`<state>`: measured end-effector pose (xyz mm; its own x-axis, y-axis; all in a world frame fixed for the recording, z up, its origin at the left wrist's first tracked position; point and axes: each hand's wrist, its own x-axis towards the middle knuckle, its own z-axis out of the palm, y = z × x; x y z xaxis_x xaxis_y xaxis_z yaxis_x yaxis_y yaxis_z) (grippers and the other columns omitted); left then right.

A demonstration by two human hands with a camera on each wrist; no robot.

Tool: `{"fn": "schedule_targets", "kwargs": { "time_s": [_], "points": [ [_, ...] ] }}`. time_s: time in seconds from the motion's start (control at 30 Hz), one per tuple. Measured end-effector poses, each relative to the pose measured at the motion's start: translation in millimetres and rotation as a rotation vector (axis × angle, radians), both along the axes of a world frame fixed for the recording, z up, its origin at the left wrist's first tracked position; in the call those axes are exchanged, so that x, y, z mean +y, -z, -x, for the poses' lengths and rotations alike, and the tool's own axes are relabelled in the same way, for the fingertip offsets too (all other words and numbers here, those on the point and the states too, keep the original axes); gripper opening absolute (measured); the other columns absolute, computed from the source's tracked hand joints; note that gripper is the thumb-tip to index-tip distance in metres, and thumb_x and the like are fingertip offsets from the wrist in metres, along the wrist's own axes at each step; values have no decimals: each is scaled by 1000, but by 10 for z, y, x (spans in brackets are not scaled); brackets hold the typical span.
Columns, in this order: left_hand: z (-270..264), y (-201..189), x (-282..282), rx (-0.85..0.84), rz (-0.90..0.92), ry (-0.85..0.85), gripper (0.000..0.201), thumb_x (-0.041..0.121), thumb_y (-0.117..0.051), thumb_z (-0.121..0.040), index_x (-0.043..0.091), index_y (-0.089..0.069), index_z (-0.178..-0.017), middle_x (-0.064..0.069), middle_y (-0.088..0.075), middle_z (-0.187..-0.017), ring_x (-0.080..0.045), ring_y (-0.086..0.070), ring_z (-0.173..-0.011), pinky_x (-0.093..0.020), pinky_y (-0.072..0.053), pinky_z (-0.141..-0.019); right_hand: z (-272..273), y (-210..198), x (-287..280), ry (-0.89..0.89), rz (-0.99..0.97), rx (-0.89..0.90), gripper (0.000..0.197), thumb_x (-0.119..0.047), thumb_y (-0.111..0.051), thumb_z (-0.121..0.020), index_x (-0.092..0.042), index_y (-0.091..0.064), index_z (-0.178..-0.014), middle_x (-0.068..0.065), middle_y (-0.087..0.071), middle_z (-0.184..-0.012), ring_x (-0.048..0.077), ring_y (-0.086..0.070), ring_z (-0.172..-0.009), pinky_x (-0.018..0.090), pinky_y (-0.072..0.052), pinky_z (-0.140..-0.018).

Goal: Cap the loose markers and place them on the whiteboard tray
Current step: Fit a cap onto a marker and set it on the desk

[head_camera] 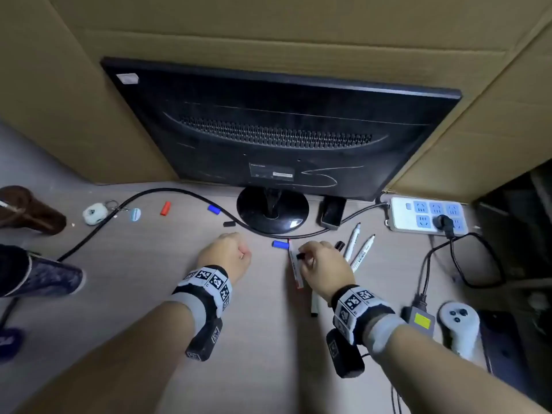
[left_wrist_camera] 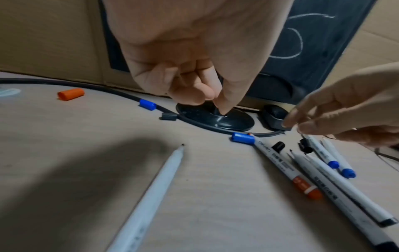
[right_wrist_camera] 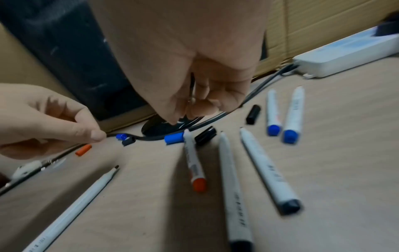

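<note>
Uncapped white markers lie on the desk. The red-ended marker (head_camera: 295, 268) has a blue cap (head_camera: 280, 244) at its tip and a black cap (right_wrist_camera: 205, 135) beside it. My right hand (head_camera: 304, 258) hovers just above that black cap with fingers and thumb bunched, and nothing shows between them. My left hand (head_camera: 243, 253) floats over bare desk with curled fingers, holding nothing. Two blue-ended markers (right_wrist_camera: 273, 110) lie right of a second black cap (head_camera: 339, 245). Two black-ended markers (right_wrist_camera: 265, 170) lie under my right wrist and another (left_wrist_camera: 151, 192) under my left. A red cap (head_camera: 165, 208), another blue cap (head_camera: 214, 209) and a small black cap (head_camera: 228, 224) lie farther left.
A black monitor (head_camera: 277, 130) with chalky scribbles on its back stands on a round base (head_camera: 273, 210), cardboard behind it. A black cable (head_camera: 155, 192) curves across the desk. A power strip (head_camera: 427, 215), an adapter (head_camera: 421, 321) and a white controller (head_camera: 457, 324) crowd the right side.
</note>
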<state>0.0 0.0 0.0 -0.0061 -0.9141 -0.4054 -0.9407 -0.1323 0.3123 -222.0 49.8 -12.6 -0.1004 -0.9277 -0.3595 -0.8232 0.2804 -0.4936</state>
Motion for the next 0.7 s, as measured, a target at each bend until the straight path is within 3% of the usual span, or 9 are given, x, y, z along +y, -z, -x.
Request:
{"fn": "schedule_targets", "kwargs": {
  "time_s": [0.23,0.37,0.47,0.57,0.7],
  "points": [
    [-656,200,-7,-19,-2,-143,12,37,-60,-93,27,-61,-87,4,-64,-102,-22,-65,-81,-34,-56,-74,-443,215,-470,-142,13,123,32,-25,-56,-95,-29,-63,-126,0,-62,-128,31,-68,-109,40,-57,-80],
    [-862,276,2,-38,-53,-136,11,40,-60,-89,29,-60,-85,8,-64,-99,-20,-66,-81,-34,-58,-76,-566,382,-564,-169,-64,191,40,-10,-56,-91,-24,-59,-128,6,-61,-127,36,-68,-104,40,-56,-80],
    [-860,298,5,-28,-88,-113,13,40,-59,-89,27,-60,-85,8,-63,-97,-19,-65,-82,-31,-56,-76,-638,463,-570,-196,-102,208,34,-6,-55,-90,-19,-57,-121,11,-60,-123,38,-67,-99,40,-53,-75],
    [-785,278,-41,-3,-87,-104,12,37,-59,-90,25,-61,-87,8,-63,-96,-20,-64,-82,-31,-56,-75,-696,465,-552,-190,-88,147,27,-11,-57,-91,-18,-61,-116,10,-60,-120,37,-66,-100,37,-49,-73],
    [-599,217,-145,122,-81,-13,10,35,-63,-90,31,-61,-99,11,-61,-91,-13,-61,-79,-30,-55,-79,-635,351,-461,-132,-28,-76,25,-23,-66,-89,-22,-65,-113,3,-73,-102,27,-69,-93,31,-49,-75]
  ]
}}
